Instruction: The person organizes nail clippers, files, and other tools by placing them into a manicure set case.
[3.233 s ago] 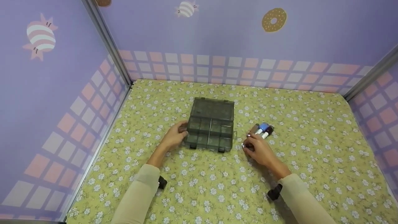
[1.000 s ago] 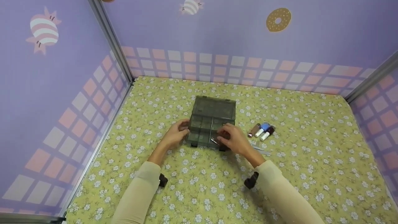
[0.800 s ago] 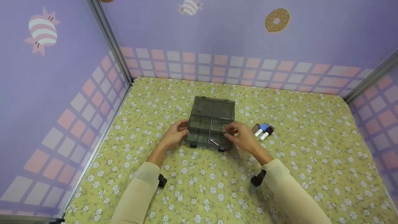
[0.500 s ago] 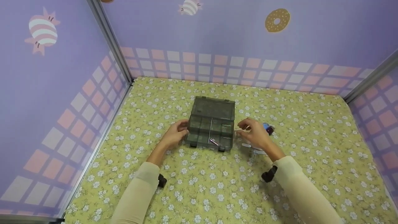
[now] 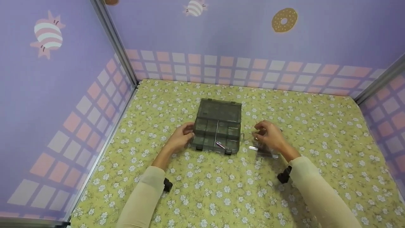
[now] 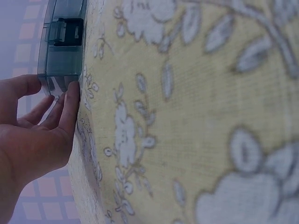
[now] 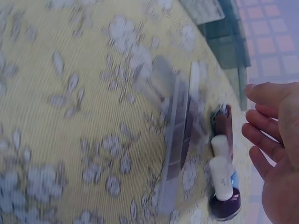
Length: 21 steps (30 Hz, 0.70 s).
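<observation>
Head view | box (image 5: 220, 110): smoky translucent plastic, lid laid back, compartmented, slim silvery tool (image 5: 220, 145) inside | left hand (image 5: 180, 139): pinching its side | right hand (image 5: 270, 136): fingers loosely parted

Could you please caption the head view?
Left hand holds an open divided box, a small shiny object inside; right hand hovers nearby.

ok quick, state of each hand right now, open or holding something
Left hand: touching the left side of the open box; whether it grips cannot be told.
Right hand: open, apparently holding nothing.
</observation>
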{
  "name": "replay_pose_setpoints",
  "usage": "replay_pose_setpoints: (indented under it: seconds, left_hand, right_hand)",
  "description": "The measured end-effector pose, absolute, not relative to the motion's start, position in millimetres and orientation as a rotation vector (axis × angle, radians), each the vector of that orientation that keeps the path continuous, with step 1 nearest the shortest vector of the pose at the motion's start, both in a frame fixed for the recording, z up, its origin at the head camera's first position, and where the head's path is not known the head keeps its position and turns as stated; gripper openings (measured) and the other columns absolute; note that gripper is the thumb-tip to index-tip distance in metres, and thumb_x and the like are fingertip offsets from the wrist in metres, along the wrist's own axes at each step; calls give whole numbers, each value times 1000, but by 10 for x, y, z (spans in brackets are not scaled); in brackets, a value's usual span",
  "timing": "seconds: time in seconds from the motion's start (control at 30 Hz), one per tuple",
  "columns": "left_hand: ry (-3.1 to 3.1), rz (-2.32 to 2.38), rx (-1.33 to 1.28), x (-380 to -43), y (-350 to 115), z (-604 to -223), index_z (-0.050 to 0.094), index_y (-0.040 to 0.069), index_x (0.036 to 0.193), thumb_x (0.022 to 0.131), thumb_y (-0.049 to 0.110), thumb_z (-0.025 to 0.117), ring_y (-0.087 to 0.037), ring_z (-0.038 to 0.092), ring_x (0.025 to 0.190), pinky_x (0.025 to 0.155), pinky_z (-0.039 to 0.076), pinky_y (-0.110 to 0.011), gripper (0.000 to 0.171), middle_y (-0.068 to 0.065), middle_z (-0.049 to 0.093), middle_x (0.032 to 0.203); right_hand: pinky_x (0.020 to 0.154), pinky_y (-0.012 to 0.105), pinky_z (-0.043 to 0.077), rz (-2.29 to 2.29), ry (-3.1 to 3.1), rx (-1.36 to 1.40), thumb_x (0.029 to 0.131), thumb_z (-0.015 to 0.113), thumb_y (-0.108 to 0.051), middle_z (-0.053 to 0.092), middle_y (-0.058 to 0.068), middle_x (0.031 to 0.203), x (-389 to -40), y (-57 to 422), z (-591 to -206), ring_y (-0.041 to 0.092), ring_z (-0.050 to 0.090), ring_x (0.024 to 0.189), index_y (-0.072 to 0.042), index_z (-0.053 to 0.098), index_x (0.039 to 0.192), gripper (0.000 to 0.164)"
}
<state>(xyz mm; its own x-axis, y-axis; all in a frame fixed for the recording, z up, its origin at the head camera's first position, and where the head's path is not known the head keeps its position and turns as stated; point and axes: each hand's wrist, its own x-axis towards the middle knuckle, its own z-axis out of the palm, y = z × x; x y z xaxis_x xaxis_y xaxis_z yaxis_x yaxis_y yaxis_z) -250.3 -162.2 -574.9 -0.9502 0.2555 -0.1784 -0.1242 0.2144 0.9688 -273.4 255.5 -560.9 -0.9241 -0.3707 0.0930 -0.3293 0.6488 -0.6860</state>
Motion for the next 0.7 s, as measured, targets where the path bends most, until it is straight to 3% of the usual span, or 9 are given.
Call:
replay_pose_setpoints:
  seconds: [0.5, 0.7]
  left_hand:
    - [2221, 1773, 79, -2476, -1612, -5749, 42, 6, 162, 111, 7, 55, -30, 52, 141, 111, 47, -48, 52, -17, 52, 155]
    - [2232, 1759, 81, -2465, -1638, -5755, 42, 9, 162, 111, 9, 55, -29, 53, 140, 110, 48, -48, 53, -14, 52, 156]
  right_hand:
    - [82, 48, 54, -1056, 2797, -622, 94, 77, -1, 63, 23, 115, -2810, 2695, -5733, 35, 65, 97, 10, 64, 132, 42]
    - [94, 58, 51, -961, 2846, -605, 89, 83, -9, 61, 23, 126, -2826, 2746, -5740, 40, 60, 109, 5, 65, 136, 52]
